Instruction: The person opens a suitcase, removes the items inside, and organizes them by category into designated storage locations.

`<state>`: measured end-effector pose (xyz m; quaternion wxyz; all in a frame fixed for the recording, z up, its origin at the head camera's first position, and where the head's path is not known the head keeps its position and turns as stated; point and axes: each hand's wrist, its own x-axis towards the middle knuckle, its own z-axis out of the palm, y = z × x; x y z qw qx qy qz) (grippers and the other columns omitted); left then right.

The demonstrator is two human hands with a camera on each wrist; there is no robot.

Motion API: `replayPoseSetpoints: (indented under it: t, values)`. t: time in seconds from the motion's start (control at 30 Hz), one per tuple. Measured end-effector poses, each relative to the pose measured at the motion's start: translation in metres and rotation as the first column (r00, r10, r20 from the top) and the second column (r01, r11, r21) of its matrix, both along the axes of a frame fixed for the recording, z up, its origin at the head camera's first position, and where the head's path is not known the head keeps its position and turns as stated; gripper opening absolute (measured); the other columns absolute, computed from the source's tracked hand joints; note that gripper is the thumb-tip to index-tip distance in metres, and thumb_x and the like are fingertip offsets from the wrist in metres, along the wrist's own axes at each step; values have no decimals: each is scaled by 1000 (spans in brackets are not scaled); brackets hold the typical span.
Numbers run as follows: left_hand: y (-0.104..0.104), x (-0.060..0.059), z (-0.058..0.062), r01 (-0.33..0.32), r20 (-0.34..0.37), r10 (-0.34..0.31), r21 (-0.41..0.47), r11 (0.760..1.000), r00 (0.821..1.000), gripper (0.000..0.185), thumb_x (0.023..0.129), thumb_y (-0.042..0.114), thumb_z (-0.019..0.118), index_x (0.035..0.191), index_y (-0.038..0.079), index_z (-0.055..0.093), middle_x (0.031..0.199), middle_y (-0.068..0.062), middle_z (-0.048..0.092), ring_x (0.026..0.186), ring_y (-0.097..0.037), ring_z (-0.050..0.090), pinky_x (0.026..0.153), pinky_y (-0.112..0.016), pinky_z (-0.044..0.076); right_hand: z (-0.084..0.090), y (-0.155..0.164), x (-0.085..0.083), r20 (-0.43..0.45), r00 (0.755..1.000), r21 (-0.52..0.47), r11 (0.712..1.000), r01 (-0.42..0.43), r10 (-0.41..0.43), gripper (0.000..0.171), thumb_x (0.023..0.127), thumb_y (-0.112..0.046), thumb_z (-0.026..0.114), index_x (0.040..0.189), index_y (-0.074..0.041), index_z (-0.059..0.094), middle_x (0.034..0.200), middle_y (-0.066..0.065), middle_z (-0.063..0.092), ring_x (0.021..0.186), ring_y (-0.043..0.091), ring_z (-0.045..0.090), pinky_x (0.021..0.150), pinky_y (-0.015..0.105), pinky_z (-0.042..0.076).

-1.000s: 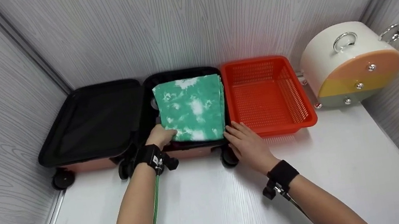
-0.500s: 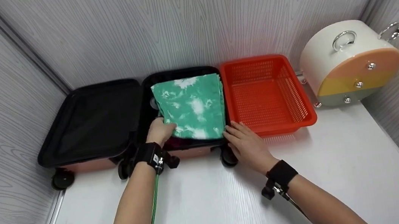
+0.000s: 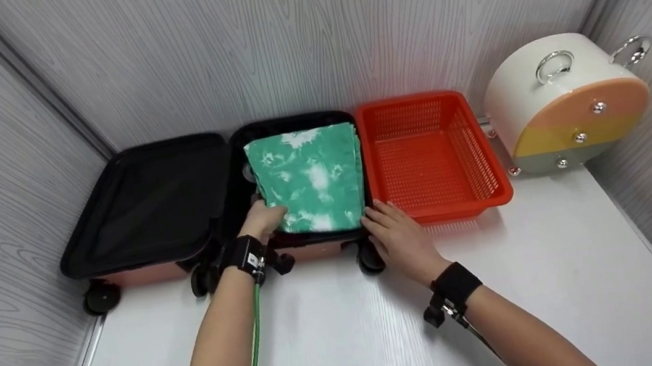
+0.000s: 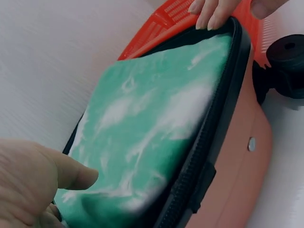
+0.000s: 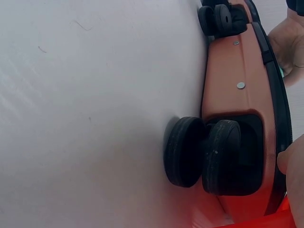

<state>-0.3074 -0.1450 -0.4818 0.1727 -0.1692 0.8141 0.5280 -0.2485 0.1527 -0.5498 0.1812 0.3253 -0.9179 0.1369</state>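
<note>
A folded green-and-white tie-dye cloth (image 3: pixel 313 178) lies in the right half of an open pink suitcase (image 3: pixel 309 251) with a black lining. At the cloth's near left corner, my left hand (image 3: pixel 262 220) pinches its edge, the thumb on top and the fingers mostly hidden below, as the left wrist view also shows. My right hand (image 3: pixel 405 242) rests with extended fingers on the suitcase's near right corner, by the red basket. In the left wrist view its fingertips (image 4: pixel 213 19) touch the black rim. What lies under the cloth is mostly hidden.
The suitcase's other half (image 3: pixel 148 205) lies flat at the left, black inside. A red plastic basket (image 3: pixel 466 213) stands against the suitcase's right side. Farther right is a white rounded cabinet (image 3: pixel 537 76) with coloured drawers. Black wheels (image 3: pixel 371 258) stick out toward me.
The cloth's near left corner was drawn up and inward half a second ago and now lies lower and flatter, the left hand moving with it. The right hand stays on the suitcase corner.
</note>
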Motion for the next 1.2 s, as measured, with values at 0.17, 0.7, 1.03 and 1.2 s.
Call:
replayPoseSetpoints:
  t: [0.17, 0.7, 1.03, 1.2]
  values:
    - [0, 0, -5, -115, -66, 120, 74, 991, 991, 70, 103, 17, 54, 160, -4, 19, 159, -22, 32, 139, -35, 39, 112, -44, 38, 1, -1, 0, -2, 1000, 19, 1000, 11, -11, 42, 103, -17, 63, 142, -4, 60, 150, 13, 53, 147, 31, 37, 121, 44, 26]
    - [4, -1, -1, -229, 35, 241, 471, 852, 970, 77, 102, 18, 62, 163, 8, 17, 156, -17, 36, 139, -32, 43, 111, -41, 41, 7, -4, 2, 53, 998, 13, 999, 39, -40, 42, 105, -22, 60, 142, -3, 60, 150, 14, 52, 148, 30, 36, 121, 43, 26]
    - [6, -1, 26, -281, 79, 365, 791, 544, 928, 52, 102, 4, 60, 150, 2, 41, 132, -18, 54, 107, -27, 67, 88, -33, 57, 40, -23, 8, 463, 886, -493, 822, 285, -30, 63, 106, -50, 51, 152, -8, 49, 158, 7, 44, 145, 22, 41, 116, 42, 35]
    - [-6, 1, 32, -348, 183, 394, 846, 403, 901, 51, 101, 1, 61, 148, -1, 42, 124, -18, 55, 90, -26, 71, 77, -30, 60, 58, -39, 0, 652, 587, -755, 339, 561, 480, 85, 103, -51, 56, 163, -5, 17, 165, 18, 25, 148, 33, 34, 118, 43, 32]
